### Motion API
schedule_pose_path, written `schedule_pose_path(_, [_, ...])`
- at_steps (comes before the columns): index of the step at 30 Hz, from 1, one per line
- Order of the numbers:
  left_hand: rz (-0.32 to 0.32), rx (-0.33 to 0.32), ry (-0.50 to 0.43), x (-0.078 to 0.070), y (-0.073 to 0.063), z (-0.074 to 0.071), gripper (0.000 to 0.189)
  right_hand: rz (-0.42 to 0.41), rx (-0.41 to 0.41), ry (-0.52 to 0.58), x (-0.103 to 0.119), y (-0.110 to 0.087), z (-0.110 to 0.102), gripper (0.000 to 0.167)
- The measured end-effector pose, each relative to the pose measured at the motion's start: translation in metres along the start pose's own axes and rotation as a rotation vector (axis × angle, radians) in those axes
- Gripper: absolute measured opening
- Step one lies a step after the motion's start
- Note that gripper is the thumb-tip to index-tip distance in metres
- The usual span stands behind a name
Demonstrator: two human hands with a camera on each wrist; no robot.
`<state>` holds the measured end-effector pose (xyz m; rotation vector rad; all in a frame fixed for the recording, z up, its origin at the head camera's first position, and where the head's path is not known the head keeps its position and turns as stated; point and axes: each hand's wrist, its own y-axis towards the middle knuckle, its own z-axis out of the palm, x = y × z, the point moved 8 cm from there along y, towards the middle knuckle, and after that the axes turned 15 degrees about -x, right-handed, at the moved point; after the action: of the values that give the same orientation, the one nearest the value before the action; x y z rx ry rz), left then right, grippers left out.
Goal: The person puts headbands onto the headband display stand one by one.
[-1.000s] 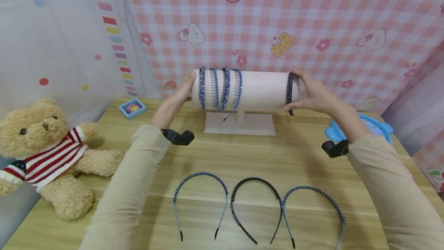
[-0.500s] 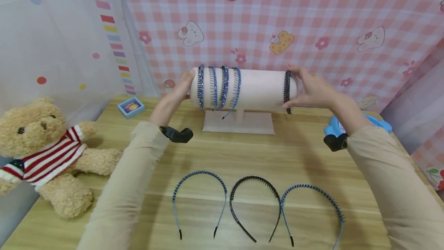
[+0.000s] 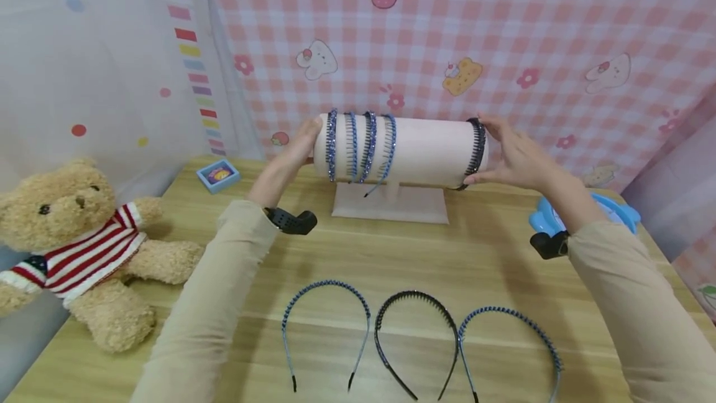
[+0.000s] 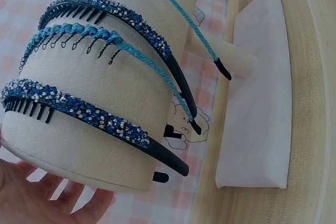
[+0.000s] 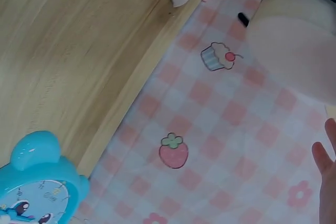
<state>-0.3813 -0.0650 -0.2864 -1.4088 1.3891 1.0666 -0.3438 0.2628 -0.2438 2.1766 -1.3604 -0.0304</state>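
Black headband spans between thumb and fingers of right hand.

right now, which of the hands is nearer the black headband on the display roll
Right. The right hand is at the black headband; the left hand is at the opposite end of the display roll, beyond the four blue headbands.

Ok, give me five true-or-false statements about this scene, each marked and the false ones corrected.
1. A black headband sits at the right end of the cylindrical display stand: true.
2. The cylindrical display stand bears only two headbands: false; it bears five.
3. Three loose headbands lie on the wood-grain table: true.
4. A teddy bear is at the table's left side: true.
5. The teddy bear touches the loose headbands: false; it is apart from them.
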Motion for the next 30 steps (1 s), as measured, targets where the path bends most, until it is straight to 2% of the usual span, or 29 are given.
schedule_pose_path(4, [0.009, 0.003, 0.002, -0.001, 0.002, 0.004, 0.058, -0.077, -0.045, -0.034, 0.007, 0.004, -0.003, 0.109])
schedule_pose_path(7, [0.012, 0.004, -0.001, -0.001, 0.001, 0.005, 0.058, -0.109, -0.042, -0.069, 0.017, 0.011, -0.002, 0.106])
schedule_pose_path(12, [0.001, -0.002, -0.005, 0.002, -0.001, 0.004, 0.059, -0.083, 0.057, -0.162, 0.036, 0.026, 0.010, 0.105])
schedule_pose_path(20, [0.010, -0.015, -0.004, 0.003, 0.001, -0.003, 0.059, -0.103, 0.143, -0.147, 0.064, 0.045, 0.030, 0.106])
schedule_pose_path(30, [0.014, -0.015, -0.045, 0.002, 0.001, 0.001, 0.057, -0.113, 0.123, -0.330, 0.072, 0.046, 0.036, 0.103])
